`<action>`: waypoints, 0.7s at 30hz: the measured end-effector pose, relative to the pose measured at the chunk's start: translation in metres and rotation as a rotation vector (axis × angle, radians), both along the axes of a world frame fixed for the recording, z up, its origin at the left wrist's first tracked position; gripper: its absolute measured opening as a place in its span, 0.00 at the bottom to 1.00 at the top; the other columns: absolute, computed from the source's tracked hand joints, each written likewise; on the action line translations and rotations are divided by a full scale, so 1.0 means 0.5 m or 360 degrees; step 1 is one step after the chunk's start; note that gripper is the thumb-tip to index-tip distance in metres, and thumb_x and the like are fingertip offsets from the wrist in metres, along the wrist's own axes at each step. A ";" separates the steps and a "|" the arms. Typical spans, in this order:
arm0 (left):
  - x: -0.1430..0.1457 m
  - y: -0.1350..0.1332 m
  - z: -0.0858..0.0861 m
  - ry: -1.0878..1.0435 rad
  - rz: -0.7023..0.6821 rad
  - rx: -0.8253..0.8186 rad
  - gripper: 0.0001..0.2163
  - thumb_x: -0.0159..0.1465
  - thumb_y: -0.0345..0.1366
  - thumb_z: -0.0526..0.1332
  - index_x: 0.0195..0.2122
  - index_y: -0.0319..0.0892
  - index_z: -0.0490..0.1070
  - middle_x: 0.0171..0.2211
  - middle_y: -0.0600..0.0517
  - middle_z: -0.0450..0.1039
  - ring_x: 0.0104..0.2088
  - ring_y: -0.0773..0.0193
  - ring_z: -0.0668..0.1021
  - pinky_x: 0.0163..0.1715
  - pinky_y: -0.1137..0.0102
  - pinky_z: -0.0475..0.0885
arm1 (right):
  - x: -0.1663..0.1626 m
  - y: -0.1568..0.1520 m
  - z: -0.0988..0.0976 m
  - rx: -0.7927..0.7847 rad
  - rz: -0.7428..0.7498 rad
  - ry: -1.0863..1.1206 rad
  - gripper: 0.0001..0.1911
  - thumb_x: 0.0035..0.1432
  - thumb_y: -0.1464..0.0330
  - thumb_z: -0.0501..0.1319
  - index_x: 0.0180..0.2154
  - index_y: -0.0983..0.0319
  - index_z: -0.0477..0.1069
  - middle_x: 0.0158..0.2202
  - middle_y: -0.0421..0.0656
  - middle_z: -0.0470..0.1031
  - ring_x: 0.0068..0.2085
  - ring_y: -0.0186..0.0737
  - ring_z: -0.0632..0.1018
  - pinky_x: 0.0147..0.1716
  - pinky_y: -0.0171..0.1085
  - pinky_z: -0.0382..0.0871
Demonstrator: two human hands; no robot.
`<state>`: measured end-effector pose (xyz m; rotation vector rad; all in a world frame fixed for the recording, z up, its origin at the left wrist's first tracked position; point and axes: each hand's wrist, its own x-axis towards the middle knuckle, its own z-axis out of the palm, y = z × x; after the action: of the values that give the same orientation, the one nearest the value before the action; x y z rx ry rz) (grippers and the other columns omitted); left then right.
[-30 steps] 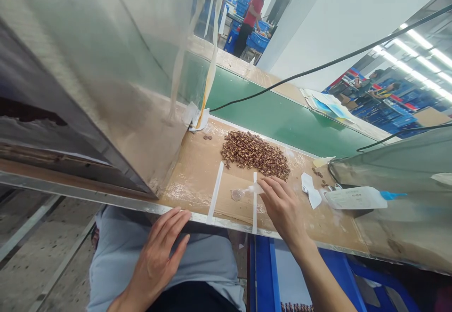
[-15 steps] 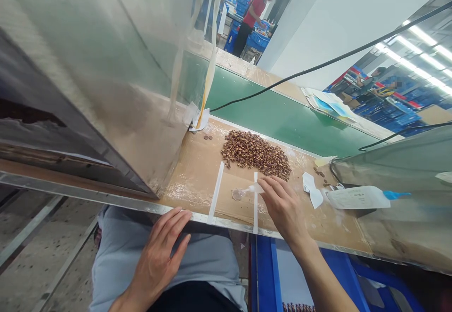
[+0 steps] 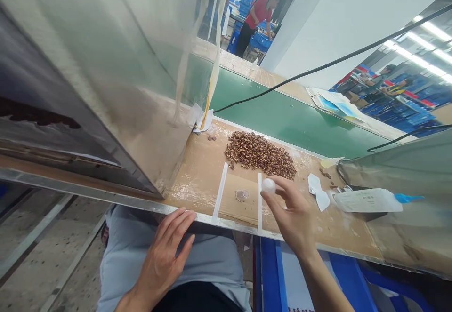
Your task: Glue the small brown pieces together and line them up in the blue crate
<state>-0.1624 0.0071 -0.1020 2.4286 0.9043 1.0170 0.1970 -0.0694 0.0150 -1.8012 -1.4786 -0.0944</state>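
My right hand (image 3: 291, 208) pinches a small white squeeze bottle (image 3: 268, 186) between thumb and fingers, just right of a white tape strip (image 3: 260, 204). Its rounded end faces me; the nozzle cannot be seen. Left of that strip, a small round clear piece (image 3: 242, 195) lies on the brown tabletop (image 3: 197, 175). My left hand (image 3: 169, 244) rests with fingers stretched out over the table's metal front edge, holding nothing. Behind the clear piece is a heap of small dark brown and gold parts (image 3: 259, 154).
On the right lie a larger bottle with a blue tip (image 3: 370, 200), crumpled white paper (image 3: 318, 192) and a few brown discs (image 3: 325, 174). A black cable (image 3: 300, 74) crosses above a green belt (image 3: 268, 114). A co-worker in red (image 3: 259, 13) stands far back.
The bottle's nozzle was at the clear piece; now my right hand has drawn it back to the right and turned it. My left hand stays at the edge.
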 end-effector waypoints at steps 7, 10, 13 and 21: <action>0.004 0.001 0.011 -0.0041 0.0033 0.0037 0.25 0.83 0.28 0.64 0.79 0.49 0.70 0.68 0.47 0.85 0.72 0.53 0.82 0.75 0.55 0.79 | -0.207 0.163 0.002 0.0016 0.0252 0.1314 0.18 0.71 0.58 0.78 0.58 0.54 0.84 0.56 0.46 0.89 0.55 0.50 0.87 0.61 0.50 0.85; 0.000 0.002 0.011 -0.0035 0.0023 0.0010 0.26 0.83 0.30 0.63 0.80 0.51 0.69 0.69 0.47 0.84 0.71 0.51 0.83 0.72 0.54 0.82 | -0.274 0.289 -0.050 0.0008 0.0232 0.1332 0.16 0.69 0.61 0.74 0.56 0.56 0.85 0.56 0.45 0.89 0.57 0.52 0.86 0.68 0.53 0.80; -0.002 0.001 0.004 -0.0051 0.0034 0.0026 0.28 0.83 0.29 0.62 0.81 0.53 0.68 0.68 0.48 0.85 0.70 0.51 0.84 0.71 0.53 0.84 | -0.302 0.384 -0.097 0.0033 0.0253 0.1304 0.17 0.69 0.64 0.69 0.57 0.57 0.84 0.55 0.44 0.90 0.53 0.50 0.88 0.65 0.51 0.82; -0.001 0.001 -0.020 -0.0046 0.0069 0.0063 0.26 0.82 0.27 0.62 0.79 0.51 0.70 0.67 0.48 0.86 0.70 0.52 0.84 0.71 0.54 0.83 | -0.310 0.450 -0.139 0.0102 0.0353 0.1304 0.18 0.69 0.65 0.68 0.59 0.56 0.81 0.58 0.45 0.90 0.54 0.50 0.89 0.63 0.49 0.85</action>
<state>-0.1629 0.0076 -0.1120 2.4299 0.9399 1.0923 0.0418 0.1555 -0.0547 -1.3507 -1.0351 0.6275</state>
